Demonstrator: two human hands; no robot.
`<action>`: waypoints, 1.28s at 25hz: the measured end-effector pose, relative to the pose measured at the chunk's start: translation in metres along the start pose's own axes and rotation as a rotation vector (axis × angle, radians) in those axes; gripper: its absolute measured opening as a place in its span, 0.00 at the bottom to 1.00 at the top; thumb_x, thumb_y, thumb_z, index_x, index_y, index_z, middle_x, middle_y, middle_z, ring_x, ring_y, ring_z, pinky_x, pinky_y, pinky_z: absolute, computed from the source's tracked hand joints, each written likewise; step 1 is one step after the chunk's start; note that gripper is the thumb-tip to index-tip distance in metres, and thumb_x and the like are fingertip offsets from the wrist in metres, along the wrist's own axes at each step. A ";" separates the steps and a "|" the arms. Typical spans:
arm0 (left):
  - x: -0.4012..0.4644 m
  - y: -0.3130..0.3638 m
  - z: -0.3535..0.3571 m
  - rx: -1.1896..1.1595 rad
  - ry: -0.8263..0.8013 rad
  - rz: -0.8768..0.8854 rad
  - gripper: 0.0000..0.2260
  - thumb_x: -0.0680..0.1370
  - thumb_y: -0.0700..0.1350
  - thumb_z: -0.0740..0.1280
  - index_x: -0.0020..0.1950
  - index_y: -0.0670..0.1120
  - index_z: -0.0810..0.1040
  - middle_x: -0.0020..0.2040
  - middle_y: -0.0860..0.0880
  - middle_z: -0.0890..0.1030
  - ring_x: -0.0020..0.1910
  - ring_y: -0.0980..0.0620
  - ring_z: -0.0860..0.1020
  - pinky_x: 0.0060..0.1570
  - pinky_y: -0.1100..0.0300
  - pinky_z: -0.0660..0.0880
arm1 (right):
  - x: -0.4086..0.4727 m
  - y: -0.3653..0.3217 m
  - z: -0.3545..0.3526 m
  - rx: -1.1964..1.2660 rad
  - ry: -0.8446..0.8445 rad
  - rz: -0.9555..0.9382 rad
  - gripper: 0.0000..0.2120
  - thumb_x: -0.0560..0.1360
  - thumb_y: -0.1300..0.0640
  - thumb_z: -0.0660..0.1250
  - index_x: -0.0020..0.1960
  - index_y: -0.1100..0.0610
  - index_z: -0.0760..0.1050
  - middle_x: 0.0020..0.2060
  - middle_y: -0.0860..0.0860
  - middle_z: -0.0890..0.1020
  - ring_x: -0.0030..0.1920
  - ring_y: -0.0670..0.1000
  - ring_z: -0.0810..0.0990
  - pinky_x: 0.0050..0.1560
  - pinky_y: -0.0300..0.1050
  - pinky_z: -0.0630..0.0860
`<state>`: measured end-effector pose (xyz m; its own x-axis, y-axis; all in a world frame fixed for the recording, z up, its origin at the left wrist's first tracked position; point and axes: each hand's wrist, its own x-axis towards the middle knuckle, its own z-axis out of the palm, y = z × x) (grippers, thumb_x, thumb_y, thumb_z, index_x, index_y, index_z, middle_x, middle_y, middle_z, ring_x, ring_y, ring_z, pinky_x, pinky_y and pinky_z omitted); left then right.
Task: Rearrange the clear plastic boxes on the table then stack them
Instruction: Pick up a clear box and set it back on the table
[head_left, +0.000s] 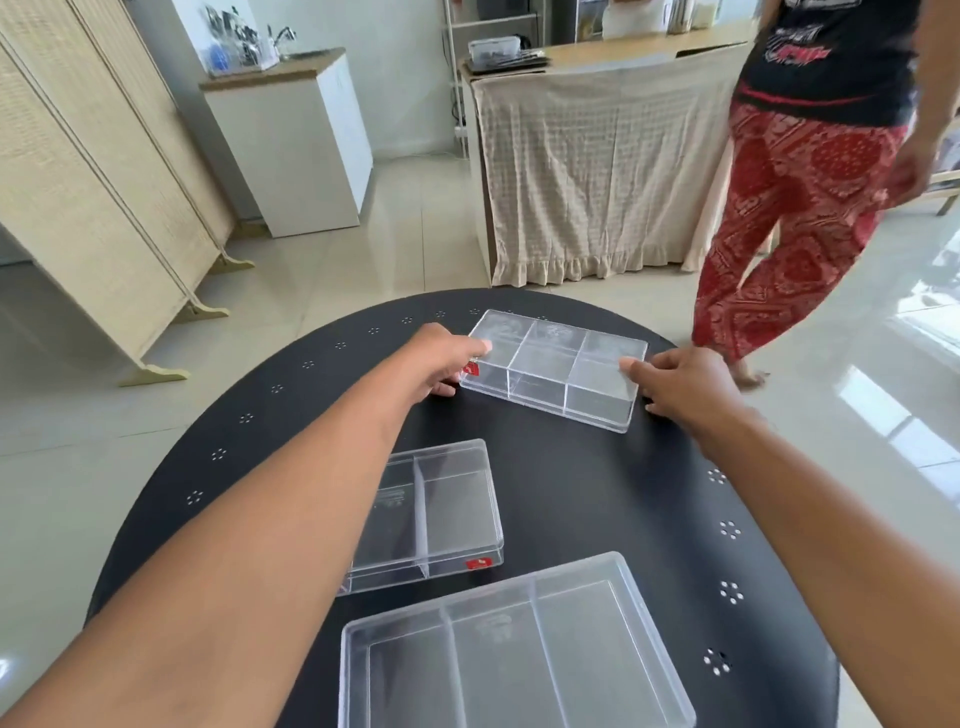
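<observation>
Three clear plastic boxes lie apart on a round black table (597, 483). The far box (553, 366), divided into several compartments, rests at the table's far side. My left hand (447, 358) grips its left end, and my right hand (680, 384) grips its right end. A middle box (447, 514) with two compartments and a red sticker lies left of centre, partly hidden under my left forearm. The biggest box (509, 654), with three compartments, sits at the near edge, cut off by the frame's bottom.
A person in red patterned trousers (789, 218) stands just past the table's far right. Behind are a cloth-draped counter (597, 171), a white cabinet (296, 145) and a folding screen (93, 197) at the left. Pale tiled floor surrounds the table.
</observation>
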<state>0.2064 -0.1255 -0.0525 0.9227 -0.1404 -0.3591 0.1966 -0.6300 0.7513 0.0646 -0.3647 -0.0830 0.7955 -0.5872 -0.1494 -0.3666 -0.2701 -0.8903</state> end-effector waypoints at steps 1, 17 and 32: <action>-0.001 -0.003 -0.001 -0.024 -0.022 -0.008 0.18 0.77 0.51 0.73 0.60 0.40 0.79 0.51 0.45 0.79 0.47 0.48 0.77 0.55 0.50 0.81 | 0.001 -0.001 0.000 0.040 -0.016 0.025 0.22 0.69 0.43 0.76 0.40 0.63 0.80 0.35 0.57 0.78 0.38 0.56 0.76 0.48 0.60 0.83; -0.066 0.013 -0.015 -0.555 -0.001 0.086 0.09 0.72 0.45 0.77 0.48 0.44 0.82 0.37 0.48 0.84 0.36 0.50 0.81 0.34 0.61 0.78 | -0.041 -0.026 -0.015 0.513 -0.153 0.160 0.09 0.77 0.72 0.68 0.52 0.60 0.76 0.42 0.55 0.83 0.40 0.55 0.82 0.52 0.56 0.80; -0.134 0.072 0.018 0.095 0.233 0.743 0.21 0.71 0.57 0.78 0.59 0.48 0.83 0.51 0.50 0.88 0.49 0.51 0.85 0.52 0.55 0.81 | -0.072 -0.093 -0.020 0.603 -0.219 0.065 0.22 0.84 0.44 0.62 0.58 0.64 0.78 0.56 0.63 0.84 0.52 0.62 0.86 0.51 0.59 0.83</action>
<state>0.0910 -0.1660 0.0391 0.8491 -0.3934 0.3527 -0.5192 -0.4980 0.6946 0.0316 -0.3125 0.0187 0.8846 -0.4009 -0.2384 -0.1322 0.2746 -0.9524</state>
